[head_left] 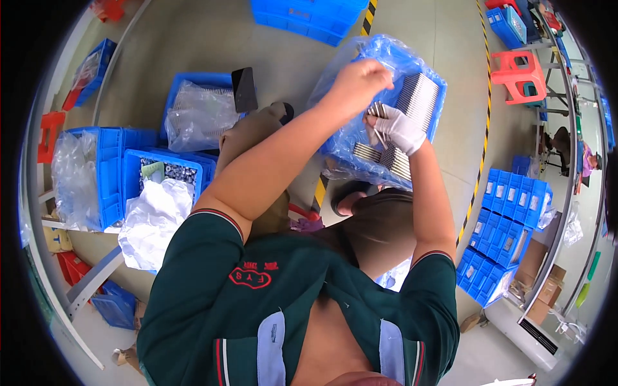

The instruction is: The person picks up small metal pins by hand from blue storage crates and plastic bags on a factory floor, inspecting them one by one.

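My bare left hand point(362, 81) is curled closed above the left side of a blue crate point(439, 96) lined with a clear blue-tinted plastic bag point(380, 48). What its fingers hold, if anything, is hidden. My right hand point(404, 131) wears a white glove that leaves fingertips bare. It is closed around several thin metal rods point(377, 110), just below my left hand. Inside the crate, slim metal pieces point(418, 100) stand packed in a long row to the right, and more metal pieces point(396, 162) lie toward the near side.
On the left, a blue bin of small metal parts point(180, 172) sits partly under crumpled white plastic point(154, 215). A dark phone point(244, 90) rests by a bagged crate point(199, 116). Another blue crate point(309, 19) stands ahead. Stacked blue bins point(499, 235) and a red stool point(518, 76) are right.
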A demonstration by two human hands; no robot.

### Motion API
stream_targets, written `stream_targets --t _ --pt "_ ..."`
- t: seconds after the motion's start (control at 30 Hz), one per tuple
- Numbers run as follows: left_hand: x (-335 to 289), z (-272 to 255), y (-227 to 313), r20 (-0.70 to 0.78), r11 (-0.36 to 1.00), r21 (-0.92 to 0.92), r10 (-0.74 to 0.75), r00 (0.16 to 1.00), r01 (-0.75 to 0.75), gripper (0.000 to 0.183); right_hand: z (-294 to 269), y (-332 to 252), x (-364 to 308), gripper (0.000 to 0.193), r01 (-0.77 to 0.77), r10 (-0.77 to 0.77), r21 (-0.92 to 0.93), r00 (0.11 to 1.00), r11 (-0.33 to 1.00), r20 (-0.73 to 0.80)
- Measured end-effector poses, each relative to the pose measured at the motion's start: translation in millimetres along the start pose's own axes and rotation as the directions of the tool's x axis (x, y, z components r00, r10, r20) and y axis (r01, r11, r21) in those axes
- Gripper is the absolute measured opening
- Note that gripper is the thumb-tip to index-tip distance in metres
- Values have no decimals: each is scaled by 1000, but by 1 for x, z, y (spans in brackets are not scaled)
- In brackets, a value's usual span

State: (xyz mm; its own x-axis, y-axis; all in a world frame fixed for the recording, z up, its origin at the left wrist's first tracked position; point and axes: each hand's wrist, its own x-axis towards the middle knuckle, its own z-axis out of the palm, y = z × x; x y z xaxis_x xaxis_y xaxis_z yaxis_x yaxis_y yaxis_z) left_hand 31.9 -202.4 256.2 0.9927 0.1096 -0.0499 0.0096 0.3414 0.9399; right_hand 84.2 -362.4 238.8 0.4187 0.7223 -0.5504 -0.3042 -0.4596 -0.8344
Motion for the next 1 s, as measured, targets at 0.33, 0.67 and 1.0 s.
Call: stream_targets --t 0.33,0.67,1.0 --pt "-15 -4 21 -32 984 -113 -140 990 135 20 -51 127 61 16 -170 140 -572 985 802 -96" --pt "-15 -9 22 -65 983 -112 -153 986 145 20 -13 113 60 22 -231 107 -960 971 159 -216" --pt "-16 -5 22 -69 980 -121 -164 984 155 20 -23 114 47 18 -295 -16 -953 955 73 -297"
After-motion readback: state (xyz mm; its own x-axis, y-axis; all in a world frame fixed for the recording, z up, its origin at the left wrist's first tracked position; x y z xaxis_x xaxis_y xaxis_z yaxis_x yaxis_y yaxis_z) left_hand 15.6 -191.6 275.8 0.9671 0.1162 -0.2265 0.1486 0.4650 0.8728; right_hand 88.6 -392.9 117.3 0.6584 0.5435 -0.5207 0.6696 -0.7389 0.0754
